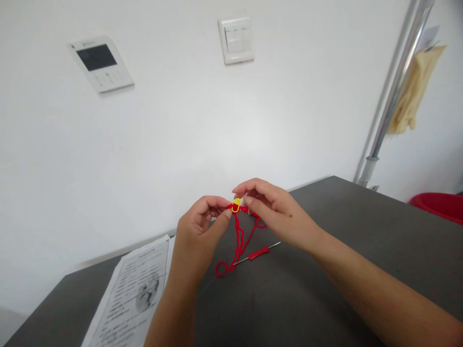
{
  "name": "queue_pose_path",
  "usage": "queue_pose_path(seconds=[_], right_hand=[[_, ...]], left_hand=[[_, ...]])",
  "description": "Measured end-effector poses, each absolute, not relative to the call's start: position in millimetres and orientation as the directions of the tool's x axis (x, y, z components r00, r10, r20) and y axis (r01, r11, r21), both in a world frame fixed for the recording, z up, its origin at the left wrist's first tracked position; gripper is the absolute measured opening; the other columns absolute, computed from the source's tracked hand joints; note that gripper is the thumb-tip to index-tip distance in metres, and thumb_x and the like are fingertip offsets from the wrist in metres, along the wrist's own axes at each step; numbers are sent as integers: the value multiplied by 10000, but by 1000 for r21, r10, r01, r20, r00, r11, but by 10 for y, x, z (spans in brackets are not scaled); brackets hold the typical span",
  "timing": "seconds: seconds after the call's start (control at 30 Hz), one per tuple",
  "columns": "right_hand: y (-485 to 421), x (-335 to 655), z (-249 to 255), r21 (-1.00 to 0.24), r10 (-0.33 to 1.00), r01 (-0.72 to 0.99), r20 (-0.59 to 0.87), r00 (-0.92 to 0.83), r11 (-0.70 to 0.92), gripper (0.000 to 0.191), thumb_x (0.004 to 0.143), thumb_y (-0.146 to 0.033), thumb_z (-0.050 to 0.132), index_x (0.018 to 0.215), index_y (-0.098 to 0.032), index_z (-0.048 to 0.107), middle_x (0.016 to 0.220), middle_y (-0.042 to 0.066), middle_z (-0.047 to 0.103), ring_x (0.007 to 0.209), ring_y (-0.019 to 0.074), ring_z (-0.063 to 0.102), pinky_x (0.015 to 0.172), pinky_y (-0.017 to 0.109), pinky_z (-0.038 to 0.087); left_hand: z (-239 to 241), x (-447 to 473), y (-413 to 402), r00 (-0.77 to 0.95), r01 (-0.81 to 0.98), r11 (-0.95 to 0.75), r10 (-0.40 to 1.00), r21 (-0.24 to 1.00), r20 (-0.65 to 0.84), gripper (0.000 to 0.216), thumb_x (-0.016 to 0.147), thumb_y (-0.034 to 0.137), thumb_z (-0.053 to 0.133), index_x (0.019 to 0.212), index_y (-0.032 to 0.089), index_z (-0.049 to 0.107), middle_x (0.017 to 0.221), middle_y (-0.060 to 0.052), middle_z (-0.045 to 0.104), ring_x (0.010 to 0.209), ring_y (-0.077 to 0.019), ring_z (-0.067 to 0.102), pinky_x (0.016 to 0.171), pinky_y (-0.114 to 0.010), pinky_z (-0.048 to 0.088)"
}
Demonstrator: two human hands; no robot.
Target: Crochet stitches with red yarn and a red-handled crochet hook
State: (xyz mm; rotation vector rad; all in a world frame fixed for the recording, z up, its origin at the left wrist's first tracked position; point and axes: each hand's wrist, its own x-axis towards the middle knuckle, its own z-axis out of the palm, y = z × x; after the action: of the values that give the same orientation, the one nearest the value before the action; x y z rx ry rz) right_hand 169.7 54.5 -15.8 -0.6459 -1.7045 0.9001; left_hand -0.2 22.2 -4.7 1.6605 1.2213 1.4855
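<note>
My left hand (pixel 202 226) is closed, thumb and forefinger pinching a small piece of red yarn work. A yellow plastic stitch marker (pixel 236 206), shaped like a tiny safety pin, hangs at the pinch. Just to its right is my right hand (pixel 269 207), fingers curled round, with thumb and forefinger tips close to the marker. Red yarn (pixel 238 236) runs behind the right thumb, and the curled fingers seem to hold it. Loose strands drop to the dark table and end in a loop. A crochet hook (pixel 258 253) with a red grip lies below, across the yarn.
Printed sheets (pixel 126 294) lie on the dark grey table (pixel 289 303) at left, partly behind my left forearm. The white wall carries an intercom panel (pixel 103 65) and a switch plate (pixel 237 41). On the right are a metal pole (pixel 398 91), yellow gloves (pixel 415 89) and a red basin (pixel 439 205).
</note>
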Motion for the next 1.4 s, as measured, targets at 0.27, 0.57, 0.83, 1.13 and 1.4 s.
queue_pose_path(seconds=[0.27, 0.57, 0.83, 1.13, 1.4], right_hand=[[559, 1670, -188, -880, 789, -111, 465, -401, 462, 87, 861, -267, 596, 911, -196, 595, 753, -15, 562, 658, 123, 494, 606, 253, 390], [538, 1740, -148, -852, 788, 7, 481, -384, 523, 68, 882, -263, 576, 876, -198, 597, 742, -13, 582, 640, 123, 499, 565, 246, 396], [540, 1713, -134, -941, 797, -87, 325, -509, 328, 124, 954, -344, 516, 940, -223, 495, 707, -31, 627, 488, 95, 514, 460, 212, 412], [540, 1704, -168, -858, 793, 42, 453, -408, 512, 240, 911, -415, 614, 852, -182, 608, 572, -89, 391, 515, 88, 341, 488, 236, 253], [604, 1748, -205, -815, 809, 153, 496, -316, 559, 199, 934, -352, 559, 850, -182, 620, 608, -58, 490, 537, 100, 402, 509, 243, 289]], left_hand=[[-89, -103, 279, 19, 72, -314, 949, 947, 314, 75, 780, 263, 778, 812, 208, 738, 762, 8, 736, 729, -140, 634, 692, -249, 481], [-49, -117, 291, 31, 9, -291, 956, 957, 291, 73, 744, 223, 787, 767, 200, 722, 706, 31, 700, 674, -107, 594, 655, -216, 456], [-74, -101, 296, -3, 134, -368, 928, 920, 372, 68, 775, 221, 749, 797, 195, 690, 737, 20, 717, 713, -128, 637, 683, -239, 482], [-77, -64, 259, -15, 213, -374, 922, 903, 386, 80, 773, 260, 735, 804, 207, 684, 759, 13, 718, 732, -149, 642, 692, -260, 490], [-244, -559, 754, -211, 705, -77, 926, 705, 313, 327, 933, 475, 515, 904, 209, 703, 1015, -56, 779, 1036, -243, 700, 932, -341, 523]])
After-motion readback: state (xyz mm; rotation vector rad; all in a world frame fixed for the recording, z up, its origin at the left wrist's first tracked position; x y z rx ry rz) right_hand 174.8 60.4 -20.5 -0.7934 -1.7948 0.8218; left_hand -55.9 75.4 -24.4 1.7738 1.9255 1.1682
